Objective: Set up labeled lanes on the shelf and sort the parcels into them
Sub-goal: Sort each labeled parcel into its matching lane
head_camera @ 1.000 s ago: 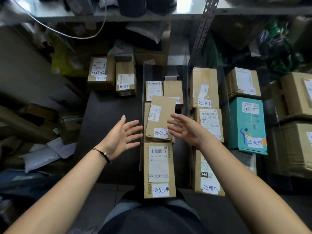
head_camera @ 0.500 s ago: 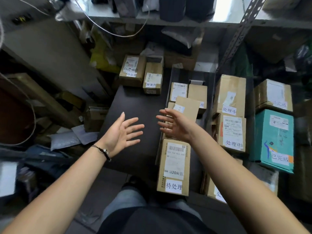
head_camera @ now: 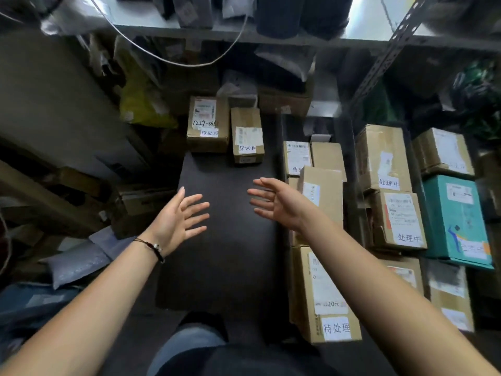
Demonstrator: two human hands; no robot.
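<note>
Both hands hovered over the dark shelf board (head_camera: 230, 261), palms facing, fingers spread and holding nothing. The left hand (head_camera: 177, 218) hung near the board's left edge. The right hand (head_camera: 282, 203) was by its right edge, just beside a row of parcels (head_camera: 322, 289) labelled 待处理. Between the hands the board showed bare up to two labelled parcels (head_camera: 207, 123) standing side by side at its far end. Further right stood more rows, among them a teal parcel (head_camera: 455, 221).

I see a dim scene; bright glare washes the top shelf (head_camera: 374, 20), the dark board (head_camera: 230, 240) swallows detail, edges bend and blur.
</note>
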